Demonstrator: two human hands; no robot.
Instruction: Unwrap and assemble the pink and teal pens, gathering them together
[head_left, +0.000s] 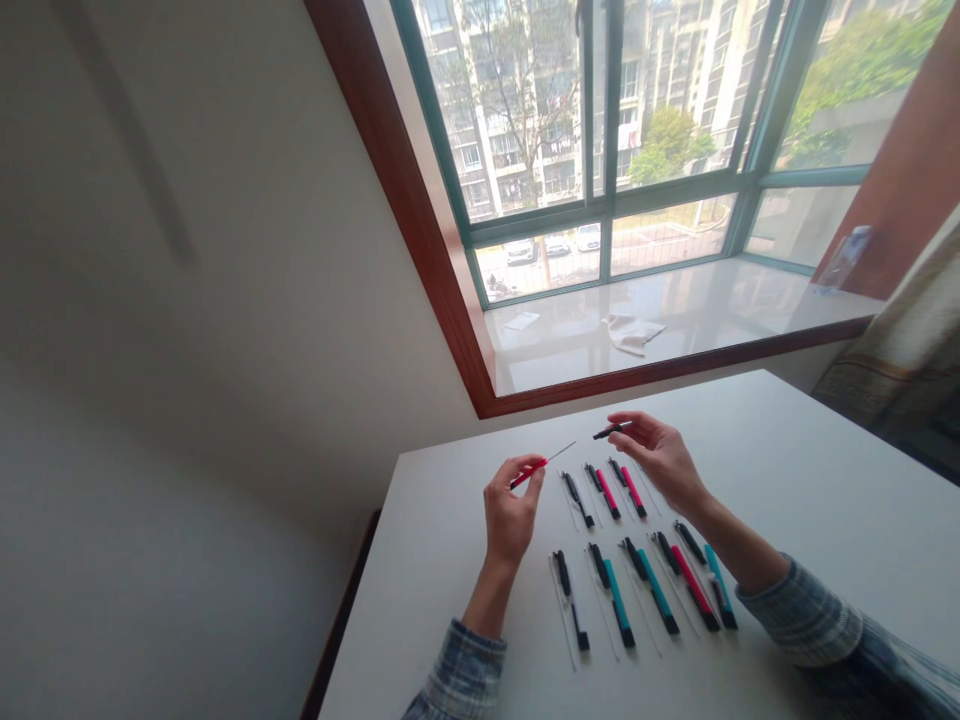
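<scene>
My left hand (510, 520) pinches a red pen barrel (528, 474) with a dark end. From the barrel a thin refill (562, 451) sticks out toward the upper right. Between the fingertips of my right hand (666, 462) is a black pen section (603, 434), its free end pointing left toward the refill. A gap separates the two pieces. Below the hands, pen parts lie in two rows: black pen sections (565, 574), red barrels (691, 585), teal barrels (618, 600) and thin pale refills (604, 615).
The parts lie on a white table (435, 560) beside a wall. Past its far edge is a window sill (562, 355) with a crumpled white cloth (634, 334) and a clear bottle (843, 262). A curtain (892, 340) hangs at the right.
</scene>
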